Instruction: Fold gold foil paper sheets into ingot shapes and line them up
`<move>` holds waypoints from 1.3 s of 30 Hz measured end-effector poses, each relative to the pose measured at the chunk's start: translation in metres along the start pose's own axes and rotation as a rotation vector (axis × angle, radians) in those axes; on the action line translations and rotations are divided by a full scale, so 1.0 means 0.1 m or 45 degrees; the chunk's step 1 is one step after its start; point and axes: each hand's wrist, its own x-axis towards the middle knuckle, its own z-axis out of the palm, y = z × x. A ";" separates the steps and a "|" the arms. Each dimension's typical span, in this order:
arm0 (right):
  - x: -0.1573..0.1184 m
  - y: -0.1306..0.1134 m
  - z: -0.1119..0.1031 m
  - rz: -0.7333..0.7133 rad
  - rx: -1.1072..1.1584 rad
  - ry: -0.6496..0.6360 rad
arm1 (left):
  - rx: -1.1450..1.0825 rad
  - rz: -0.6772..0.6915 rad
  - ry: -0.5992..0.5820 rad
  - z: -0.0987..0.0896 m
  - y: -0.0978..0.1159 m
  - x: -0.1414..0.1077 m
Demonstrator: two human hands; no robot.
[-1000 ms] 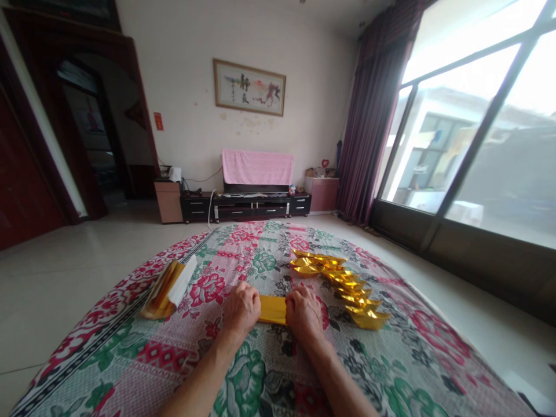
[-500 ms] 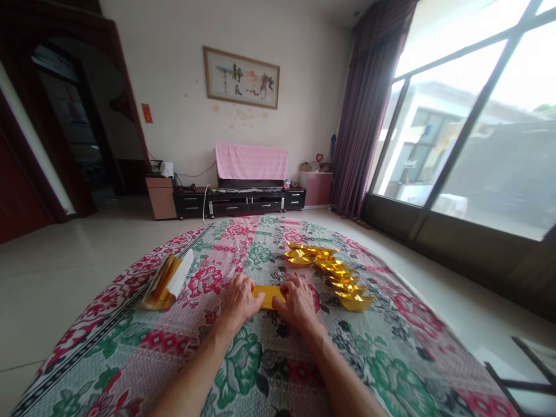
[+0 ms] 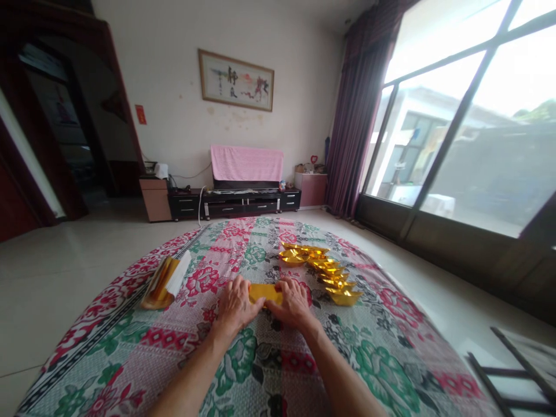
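A flat piece of gold paper (image 3: 264,293) lies on the flowered tablecloth between my hands. My left hand (image 3: 238,304) grips its left end, with the thumb along the near edge. At the right end, my right hand (image 3: 292,302) holds the paper, its thumb close to the left thumb. Beyond and to the right stand several shiny gold folded boat shapes (image 3: 343,296) in a curved row. Off to the left rests a stack of gold sheets (image 3: 161,284) beside a white wrapper (image 3: 178,277).
The round table (image 3: 174,347) has a flowered cloth. A low black cabinet (image 3: 241,207) and a pink cloth-covered screen (image 3: 247,163) stand by the far wall. Dark metal bars (image 3: 512,370) show at the lower right, beside the table.
The thumbs have come closer together along the paper's near edge. The whole view has shifted slightly, so the room and gold shapes appear further left.
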 end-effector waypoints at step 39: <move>0.01 0.15 -0.07 -0.058 0.035 -0.229 | -0.021 -0.014 0.007 -0.02 0.02 -0.03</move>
